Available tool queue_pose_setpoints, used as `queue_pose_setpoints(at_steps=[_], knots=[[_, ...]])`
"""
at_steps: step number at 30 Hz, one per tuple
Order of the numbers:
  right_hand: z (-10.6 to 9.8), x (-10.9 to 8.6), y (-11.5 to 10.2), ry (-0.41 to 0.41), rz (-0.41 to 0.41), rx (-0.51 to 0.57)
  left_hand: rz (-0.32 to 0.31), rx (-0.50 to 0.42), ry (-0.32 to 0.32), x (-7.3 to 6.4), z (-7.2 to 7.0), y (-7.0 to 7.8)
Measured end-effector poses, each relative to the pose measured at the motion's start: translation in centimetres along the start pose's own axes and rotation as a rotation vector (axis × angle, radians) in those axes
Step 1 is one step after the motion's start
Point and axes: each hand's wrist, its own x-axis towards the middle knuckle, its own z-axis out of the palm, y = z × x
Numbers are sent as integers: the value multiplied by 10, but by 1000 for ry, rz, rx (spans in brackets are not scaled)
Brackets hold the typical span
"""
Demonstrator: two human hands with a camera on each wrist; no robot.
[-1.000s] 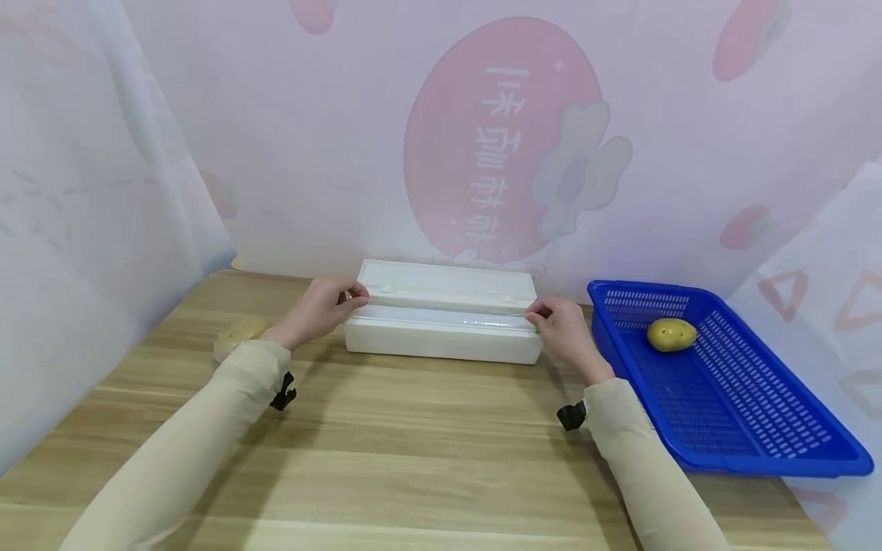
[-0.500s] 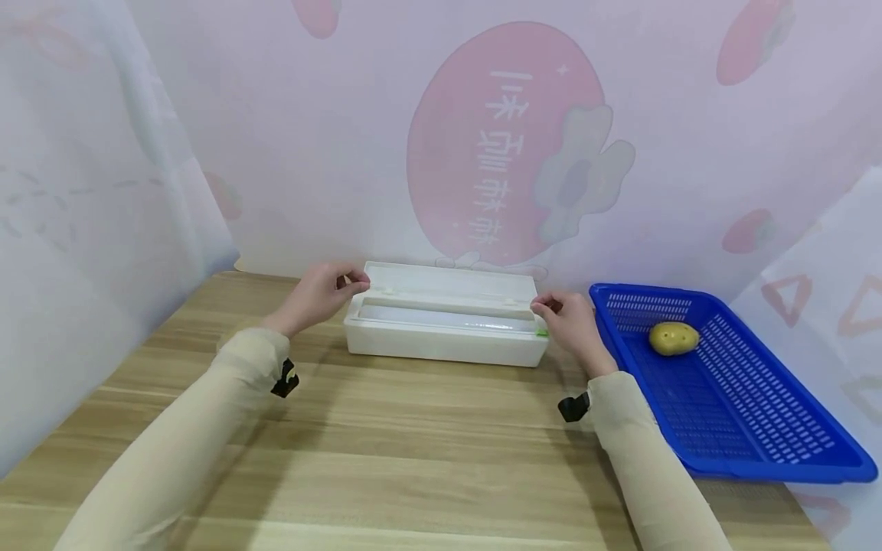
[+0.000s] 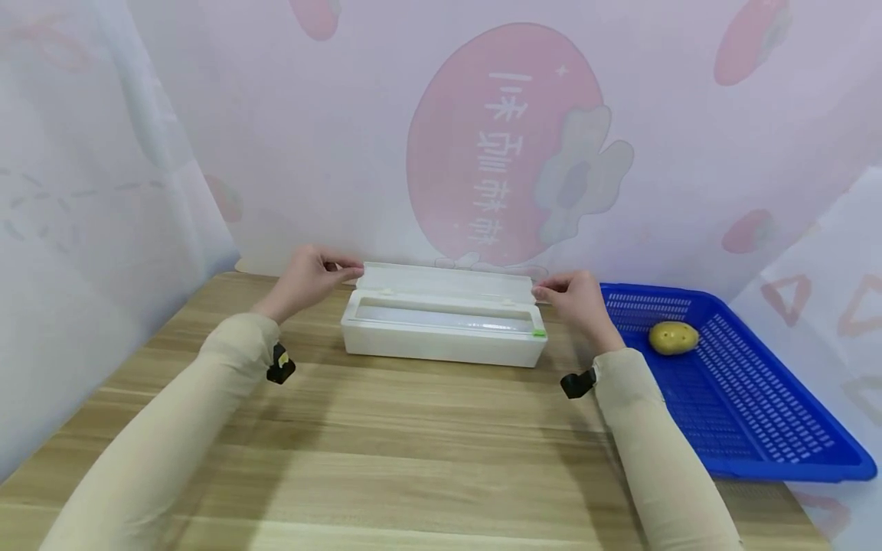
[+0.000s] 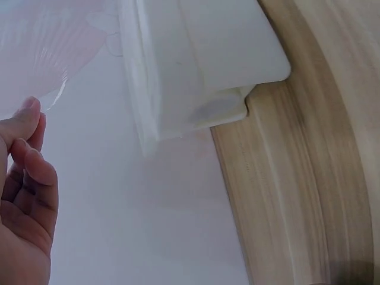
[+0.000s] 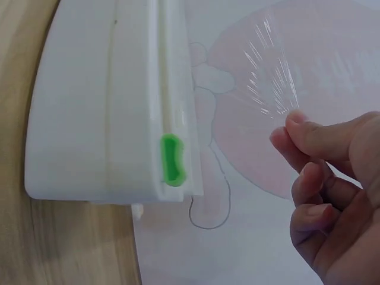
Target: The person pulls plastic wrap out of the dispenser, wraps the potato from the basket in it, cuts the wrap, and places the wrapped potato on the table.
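A white cling film dispenser box stands at the back of the table, its lid raised. A film roll lies inside, and a green slider sits at the right end. My left hand pinches one edge of a clear sheet of cling film between thumb and forefinger, beside the lid's left end. The opposite edge is pinched by my right hand, near the lid's right end. Gathered creases in the cling film fan out from the right fingertips. Its full outline is too transparent to make out.
At the right stands a blue perforated basket with a potato in it. Behind the box hangs a patterned cloth. The wooden table stretches in front of the box.
Both hands have moved up and away from the box opening towards the raised lid, still pinching the film. A potato at the left has gone out of sight behind the left sleeve.
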Motion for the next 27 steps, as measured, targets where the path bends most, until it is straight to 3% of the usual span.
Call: queue_pose_setpoints(at_steps=[9, 15, 22, 27], knots=[[-7, 11, -5, -30, 57, 88, 15, 47, 61, 8, -9, 1], [-13, 12, -10, -30, -13, 48, 57, 98, 124, 13, -10, 5], [-29, 18, -20, -11, -105, 19, 3, 30, 159, 18, -15, 15], [-37, 26, -25, 27, -156, -37, -6, 38, 161, 24, -21, 21]])
